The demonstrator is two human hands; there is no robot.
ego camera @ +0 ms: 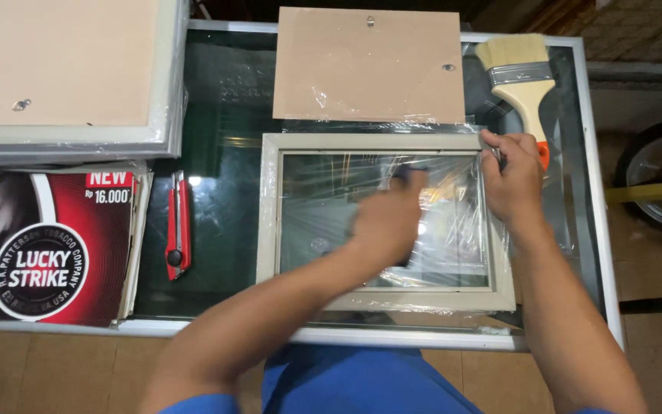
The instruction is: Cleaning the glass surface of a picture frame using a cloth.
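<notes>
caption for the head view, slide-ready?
Left hand wipes plastic-wrapped pale picture frame on glass table; right hand grips its top-right corner.

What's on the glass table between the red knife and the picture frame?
Nothing: in the head view, the table is bare dark glass between the red knife and the frame's left edge.

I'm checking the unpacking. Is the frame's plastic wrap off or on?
Still partly on: crinkled clear wrap covers the frame under both hands.

L hand [388, 218] motion-blurred, fingers unclear
</notes>
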